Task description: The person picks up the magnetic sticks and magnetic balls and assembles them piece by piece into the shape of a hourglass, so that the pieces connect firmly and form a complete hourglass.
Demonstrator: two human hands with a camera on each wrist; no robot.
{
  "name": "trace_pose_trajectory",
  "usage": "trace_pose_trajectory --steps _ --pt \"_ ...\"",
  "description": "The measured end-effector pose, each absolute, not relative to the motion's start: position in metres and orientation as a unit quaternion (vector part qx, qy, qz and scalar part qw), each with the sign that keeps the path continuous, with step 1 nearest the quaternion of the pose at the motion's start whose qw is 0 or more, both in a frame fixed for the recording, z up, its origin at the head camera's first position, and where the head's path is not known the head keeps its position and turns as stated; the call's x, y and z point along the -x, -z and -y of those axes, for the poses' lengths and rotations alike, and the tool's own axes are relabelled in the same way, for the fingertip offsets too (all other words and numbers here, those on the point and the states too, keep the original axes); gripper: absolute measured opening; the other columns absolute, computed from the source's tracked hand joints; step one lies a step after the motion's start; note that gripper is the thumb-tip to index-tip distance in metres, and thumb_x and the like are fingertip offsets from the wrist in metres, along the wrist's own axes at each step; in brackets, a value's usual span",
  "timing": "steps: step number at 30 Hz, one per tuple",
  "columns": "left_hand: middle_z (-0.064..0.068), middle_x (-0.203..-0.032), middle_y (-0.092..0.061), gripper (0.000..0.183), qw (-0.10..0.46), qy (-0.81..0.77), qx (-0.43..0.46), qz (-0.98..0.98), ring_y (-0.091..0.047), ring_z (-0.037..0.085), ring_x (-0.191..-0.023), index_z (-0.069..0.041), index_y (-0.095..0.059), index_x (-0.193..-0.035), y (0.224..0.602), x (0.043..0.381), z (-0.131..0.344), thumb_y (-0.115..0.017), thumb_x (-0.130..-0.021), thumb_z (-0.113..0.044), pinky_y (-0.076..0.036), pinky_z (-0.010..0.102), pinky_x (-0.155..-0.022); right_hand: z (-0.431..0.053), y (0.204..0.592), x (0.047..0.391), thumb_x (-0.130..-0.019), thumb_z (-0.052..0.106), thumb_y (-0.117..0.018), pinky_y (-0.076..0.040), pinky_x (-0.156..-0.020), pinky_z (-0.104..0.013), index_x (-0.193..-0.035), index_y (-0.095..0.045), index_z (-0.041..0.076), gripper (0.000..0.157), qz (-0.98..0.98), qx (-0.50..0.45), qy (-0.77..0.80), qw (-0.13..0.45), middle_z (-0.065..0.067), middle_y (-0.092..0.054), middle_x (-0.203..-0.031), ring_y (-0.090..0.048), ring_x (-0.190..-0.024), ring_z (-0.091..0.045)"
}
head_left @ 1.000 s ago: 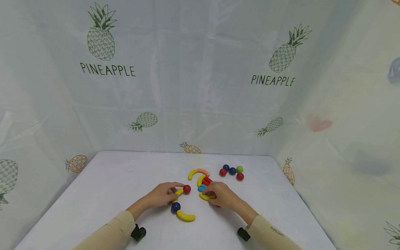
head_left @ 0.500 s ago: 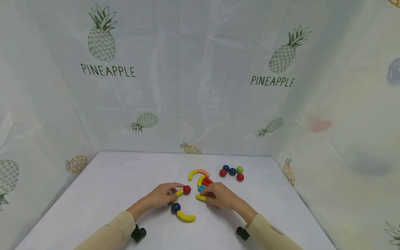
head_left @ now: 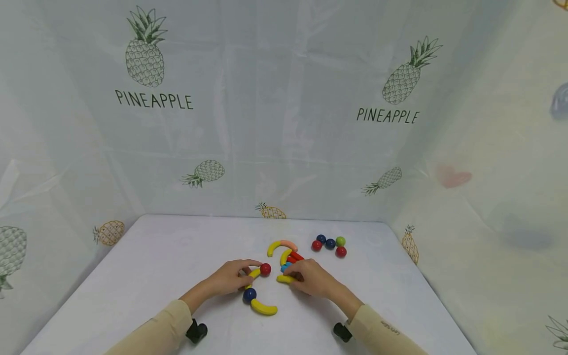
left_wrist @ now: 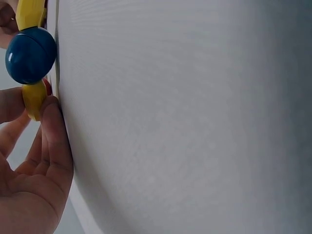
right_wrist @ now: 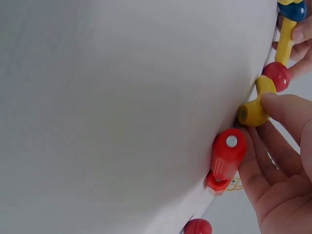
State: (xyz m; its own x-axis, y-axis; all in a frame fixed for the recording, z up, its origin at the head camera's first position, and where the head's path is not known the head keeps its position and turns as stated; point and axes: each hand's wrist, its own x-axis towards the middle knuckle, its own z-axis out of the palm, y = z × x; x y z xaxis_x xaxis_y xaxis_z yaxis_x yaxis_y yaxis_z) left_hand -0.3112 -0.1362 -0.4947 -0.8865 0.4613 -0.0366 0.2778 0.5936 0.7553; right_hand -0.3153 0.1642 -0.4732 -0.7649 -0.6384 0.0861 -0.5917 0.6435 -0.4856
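My left hand (head_left: 230,277) pinches a yellow curved rod (left_wrist: 34,100) between thumb and fingers. One end of that rod meets a red ball (head_left: 265,269), the other a dark blue ball (head_left: 250,295). A second yellow curved rod (head_left: 264,307) reaches out from the blue ball, so the parts form one chain. To the right, my right hand (head_left: 313,279) holds another yellow curved rod (right_wrist: 252,112) just above the table, apart from the red ball in the head view. Red rods (right_wrist: 229,148) with a silver end dot lie beside its fingers.
Blue pieces (head_left: 286,266), partly covered by the right hand, lie near a yellow curved rod (head_left: 285,257). Farther back, a yellow curved rod (head_left: 273,248) meets a salmon one (head_left: 289,244). Red, dark blue and green balls (head_left: 330,243) sit at the back right.
My right hand has picked the yellow curved rod out from beside the other pieces and shifted it slightly left, toward the red ball. The left hand and its chain keep their place.
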Motion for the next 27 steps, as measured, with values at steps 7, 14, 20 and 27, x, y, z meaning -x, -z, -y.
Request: trace_pose_trajectory --steps 7,14,20,27 --pt "0.006 -0.115 -0.067 0.045 0.114 -0.398 -0.209 -0.886 -0.064 0.015 -0.08 -0.024 -0.066 -0.144 0.494 0.311 0.136 -0.073 -0.1 -0.016 -0.058 0.03 -0.071 -0.158 0.475 0.317 -0.097 0.009 -0.077 -0.057 -0.086 -0.019 -0.123 -0.079 0.009 0.026 -0.912 0.327 0.245 0.029 0.003 -0.079 -0.111 -0.062 -0.086 -0.003" --pt "0.006 -0.116 -0.067 0.045 0.116 -0.398 -0.21 -0.885 -0.065 0.015 -0.08 -0.024 -0.065 -0.145 0.492 0.31 0.136 -0.072 -0.101 -0.016 -0.057 0.03 -0.07 -0.153 0.478 0.322 -0.097 0.009 -0.077 -0.058 -0.085 -0.021 -0.122 -0.079 0.009 0.024 -0.911 0.319 0.261 0.017 0.001 -0.079 -0.107 -0.063 -0.085 -0.002" --pt "0.007 -0.116 -0.067 0.046 0.12 -0.401 -0.208 -0.884 -0.065 0.015 -0.08 -0.024 -0.065 -0.145 0.491 0.31 0.136 -0.072 -0.1 -0.016 -0.057 0.031 -0.07 -0.148 0.478 0.324 -0.099 0.007 -0.074 -0.057 -0.082 -0.023 -0.123 -0.078 0.007 0.025 -0.911 0.302 0.279 0.008 -0.005 -0.079 -0.107 -0.061 -0.084 -0.006" --pt "0.007 -0.116 -0.068 0.046 0.118 -0.399 -0.208 -0.885 -0.065 0.016 -0.08 -0.025 -0.065 -0.144 0.493 0.311 0.137 -0.072 -0.1 -0.016 -0.058 0.031 -0.071 -0.146 0.479 0.327 -0.098 0.007 -0.074 -0.057 -0.079 -0.025 -0.124 -0.077 0.006 0.026 -0.91 0.286 0.3 0.008 -0.005 -0.079 -0.106 -0.061 -0.083 -0.01"
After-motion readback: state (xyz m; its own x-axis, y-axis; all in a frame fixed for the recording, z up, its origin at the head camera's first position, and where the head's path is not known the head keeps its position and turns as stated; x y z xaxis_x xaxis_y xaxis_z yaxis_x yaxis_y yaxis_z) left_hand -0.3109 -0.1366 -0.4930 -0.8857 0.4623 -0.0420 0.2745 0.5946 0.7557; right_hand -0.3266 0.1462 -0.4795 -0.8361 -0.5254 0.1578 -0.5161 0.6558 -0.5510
